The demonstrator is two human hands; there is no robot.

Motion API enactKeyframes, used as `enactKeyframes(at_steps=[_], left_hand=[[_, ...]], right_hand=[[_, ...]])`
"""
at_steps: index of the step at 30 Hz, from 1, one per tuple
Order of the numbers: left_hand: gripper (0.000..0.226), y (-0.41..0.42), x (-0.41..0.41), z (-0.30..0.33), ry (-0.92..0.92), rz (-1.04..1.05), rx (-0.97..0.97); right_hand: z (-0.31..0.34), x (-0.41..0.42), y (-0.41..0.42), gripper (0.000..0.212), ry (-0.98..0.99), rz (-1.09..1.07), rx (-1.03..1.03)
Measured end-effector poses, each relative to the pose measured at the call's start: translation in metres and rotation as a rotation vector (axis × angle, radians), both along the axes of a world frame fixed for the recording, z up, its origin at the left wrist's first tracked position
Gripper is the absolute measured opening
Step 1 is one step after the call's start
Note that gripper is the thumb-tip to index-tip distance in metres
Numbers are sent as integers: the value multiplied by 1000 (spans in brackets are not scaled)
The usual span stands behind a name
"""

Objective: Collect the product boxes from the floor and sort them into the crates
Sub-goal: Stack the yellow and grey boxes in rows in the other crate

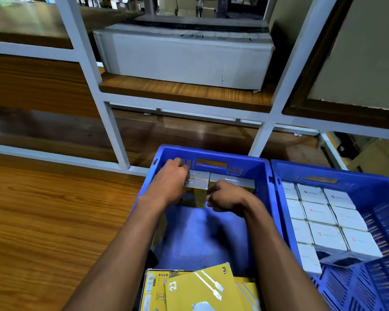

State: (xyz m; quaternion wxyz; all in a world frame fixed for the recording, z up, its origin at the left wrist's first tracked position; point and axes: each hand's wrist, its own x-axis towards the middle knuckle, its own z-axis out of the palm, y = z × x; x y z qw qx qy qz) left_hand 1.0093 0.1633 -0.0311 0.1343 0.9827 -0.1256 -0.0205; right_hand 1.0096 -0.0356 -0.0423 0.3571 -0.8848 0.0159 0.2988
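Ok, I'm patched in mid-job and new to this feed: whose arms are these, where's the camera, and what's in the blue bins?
No machine here: a person works bare-handed, and the single camera sits on their head, looking forward and down. The left hand and right hand are both on yellow boxes with grey tops at the far end of the left blue crate. More yellow boxes lie at its near end. The right blue crate holds rows of white boxes. Behind stands white shelving with a large white carton.
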Motion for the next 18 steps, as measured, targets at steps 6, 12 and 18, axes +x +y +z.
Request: enactKeyframes(at_steps=[6,12,18], left_hand=[[18,-3,-4,-5,207,-22,95],[57,-2,2,-27,533,-91,258],[73,-6,0,-34,632,-113,221]], right_hand=[[3,-7,2,28,65,80,-18],[9,-9,2,46,37,155,-107],[2,-5,2,46,-4,205,-172]])
